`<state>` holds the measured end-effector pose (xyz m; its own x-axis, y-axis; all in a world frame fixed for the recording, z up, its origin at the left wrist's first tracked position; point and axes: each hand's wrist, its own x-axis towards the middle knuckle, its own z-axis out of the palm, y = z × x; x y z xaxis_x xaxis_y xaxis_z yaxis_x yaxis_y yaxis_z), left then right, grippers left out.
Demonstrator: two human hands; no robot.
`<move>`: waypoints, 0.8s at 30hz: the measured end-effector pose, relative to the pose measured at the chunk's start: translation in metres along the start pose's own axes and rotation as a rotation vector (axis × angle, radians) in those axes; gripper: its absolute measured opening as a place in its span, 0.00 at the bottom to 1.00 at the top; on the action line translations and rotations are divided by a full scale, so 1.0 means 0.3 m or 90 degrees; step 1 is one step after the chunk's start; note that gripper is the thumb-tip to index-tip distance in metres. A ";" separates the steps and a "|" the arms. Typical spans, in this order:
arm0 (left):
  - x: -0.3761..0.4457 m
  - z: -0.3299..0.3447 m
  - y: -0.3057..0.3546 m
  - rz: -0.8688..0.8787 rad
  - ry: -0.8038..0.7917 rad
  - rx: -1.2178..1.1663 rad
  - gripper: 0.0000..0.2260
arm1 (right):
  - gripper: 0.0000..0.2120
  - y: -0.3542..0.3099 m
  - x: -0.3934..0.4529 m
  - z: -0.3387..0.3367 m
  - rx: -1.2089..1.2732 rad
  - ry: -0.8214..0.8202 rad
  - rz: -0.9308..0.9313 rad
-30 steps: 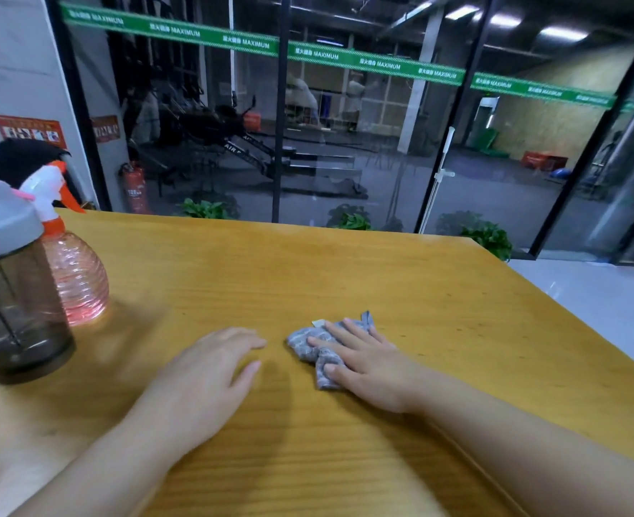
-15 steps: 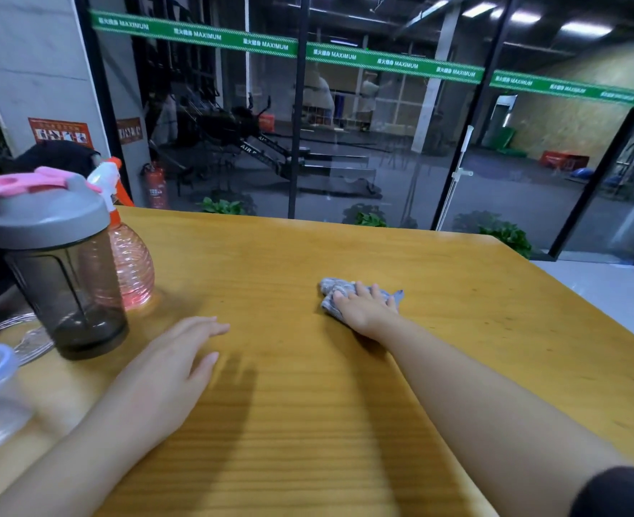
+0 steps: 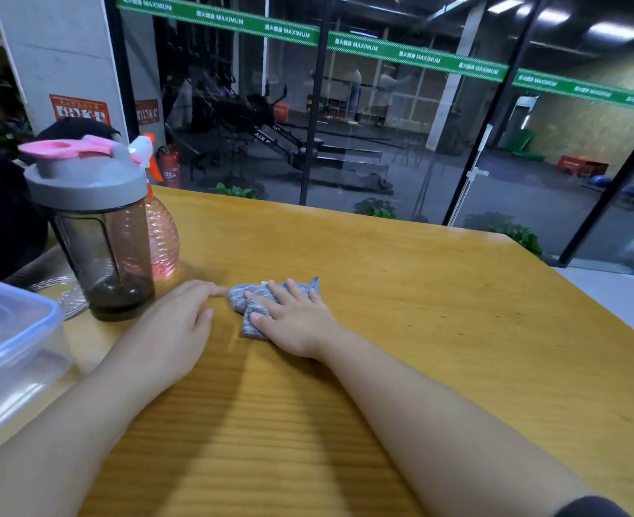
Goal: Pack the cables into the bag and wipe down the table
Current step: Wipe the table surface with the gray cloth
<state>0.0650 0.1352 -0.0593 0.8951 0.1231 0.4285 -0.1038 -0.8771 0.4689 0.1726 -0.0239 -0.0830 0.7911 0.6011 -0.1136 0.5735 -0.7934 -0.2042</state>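
On the table point(image 3: 438, 292), near its middle, we see the cloth point(image 3: 246, 300) lying crumpled. Our right hand point(image 3: 296, 322) presses it with straight, spread fingers, gripping nothing. Our left hand point(image 3: 173, 330) rests flat just beside it, fingers relaxed. A shaker point(image 3: 99, 233) stands at left.

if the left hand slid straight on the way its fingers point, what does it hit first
Probably the grey cloth under the right hand: the left hand has its fingertips angled toward the cloth's near edge, almost touching.
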 end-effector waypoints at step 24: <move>-0.026 0.032 0.100 0.092 -0.012 -0.041 0.13 | 0.24 -0.114 -0.544 0.044 -0.012 -0.031 -0.080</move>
<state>0.0591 0.1035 -0.0558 0.8772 -0.0115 0.4801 -0.2585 -0.8538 0.4520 0.0211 -0.0936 -0.0702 0.7019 0.6993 -0.1353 0.6716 -0.7131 -0.2012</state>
